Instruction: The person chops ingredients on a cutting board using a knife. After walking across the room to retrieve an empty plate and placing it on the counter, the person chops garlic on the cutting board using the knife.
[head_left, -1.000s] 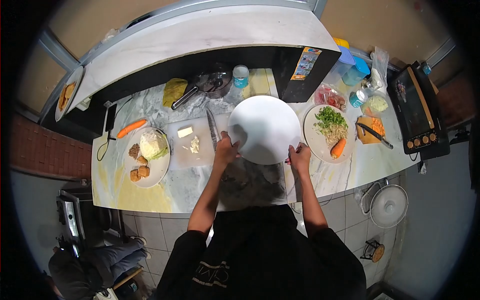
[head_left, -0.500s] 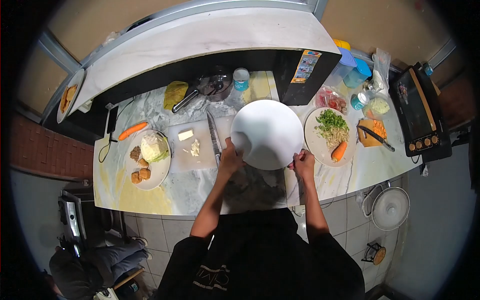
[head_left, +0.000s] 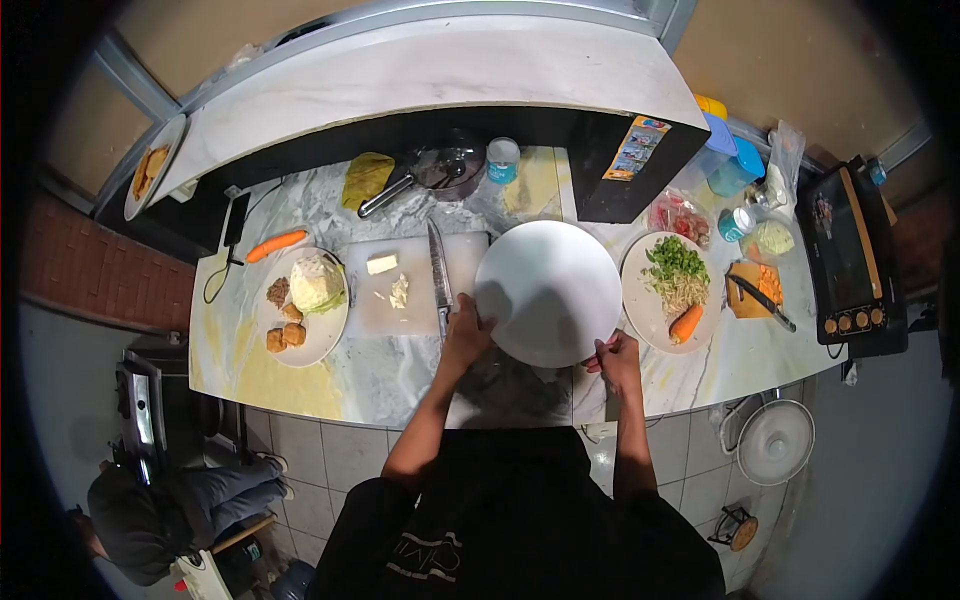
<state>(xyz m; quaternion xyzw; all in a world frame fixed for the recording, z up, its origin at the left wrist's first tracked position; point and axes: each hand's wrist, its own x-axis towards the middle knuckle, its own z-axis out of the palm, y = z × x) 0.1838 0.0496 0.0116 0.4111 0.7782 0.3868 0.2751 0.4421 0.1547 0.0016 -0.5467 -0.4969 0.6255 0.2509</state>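
Round white plate [head_left: 548, 290], partly shadowed, between knife [head_left: 440, 265] and food-laden plate [head_left: 640, 305].

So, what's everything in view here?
Counter: 1, marbled, centre
Large plate: 1, white, on counter
Food plates: 3, pale, left, right, upper left
Cutting board: 1, white, left of large plate
Knives: 2, grey and black, cutting board and right
Carrots: 2, orange, left counter and right plate
Cabbage: 1, pale green, left plate
Chopped greens: 1 heap, green, right plate
Pan: 1, dark, back
Cans: 2, teal, back and right
Oven: 1, black, far right
Other person: 1, dark clothes, lower left
Hands: 2, bare, at large plate
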